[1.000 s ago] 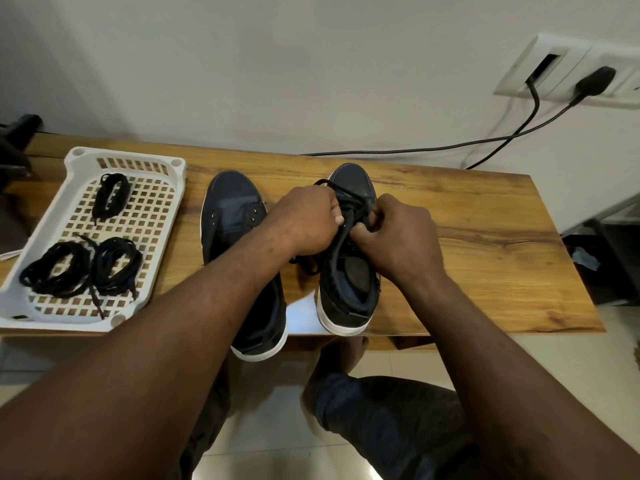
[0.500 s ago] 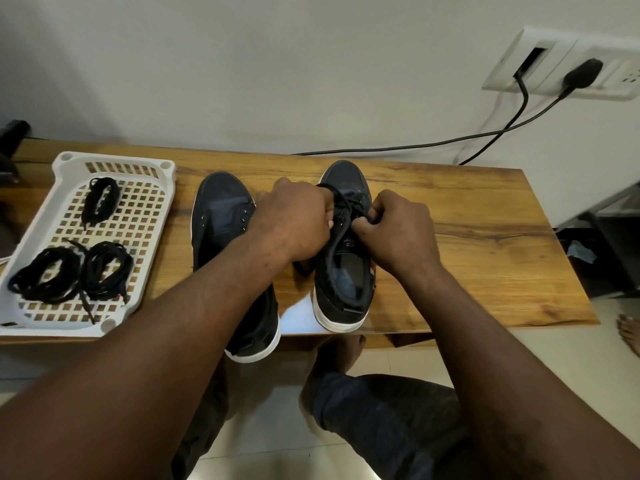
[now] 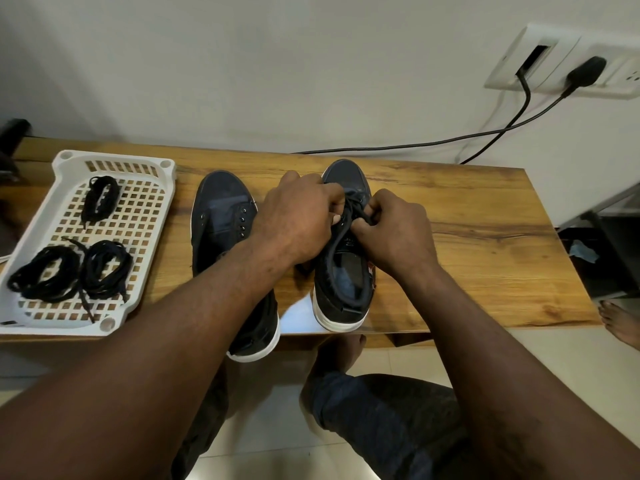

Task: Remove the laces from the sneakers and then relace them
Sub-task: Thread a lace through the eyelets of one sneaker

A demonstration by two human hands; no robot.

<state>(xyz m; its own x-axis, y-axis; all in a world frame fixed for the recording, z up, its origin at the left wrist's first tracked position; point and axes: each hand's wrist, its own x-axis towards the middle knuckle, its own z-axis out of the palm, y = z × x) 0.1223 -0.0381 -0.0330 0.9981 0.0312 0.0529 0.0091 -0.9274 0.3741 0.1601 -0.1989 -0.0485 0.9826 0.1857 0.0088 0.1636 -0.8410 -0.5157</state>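
- Pale wall [image 3: 311,64] stands behind a wooden table [image 3: 467,244], and on this table both sneakers lie with their toes pointing away from us.
- Our left hand [image 3: 298,223] is over the middle of the laced sneaker [image 3: 343,289]. Its fingers are curled tightly and pinch the black lace [image 3: 337,233] near the upper eyelets.
- Our right hand [image 3: 394,233] is just opposite, with its fingers almost touching those of the left hand. Its thumb and curled fingers pinch the same lace from the other side.
- From between the fingers a loop of the lace comes toward us, across the tongue and along the opening of the shoe.
- We cannot tell how many eyelets the lace passes, because the fingers cover them.
- The toe of this sneaker shows just beyond our fingers. Its white heel is on the near side of our wrists, close to the front edge of the table.
- The bare sneaker [image 3: 221,209] lies to the left of the left hand's fingers, partly under our left forearm. Its eyelets are empty and its heel sticks out over the front edge.
- Well to the left of the fingers a white tray [image 3: 62,161] sits on the table. In it are loose laces [image 3: 107,265] in three dark bundles, one at the far end and two side by side at the near end.
- Far above and to the right of the fingers, a socket plate [image 3: 540,39] is on the wall, and two black cables [image 3: 398,146] run from it down behind the table.
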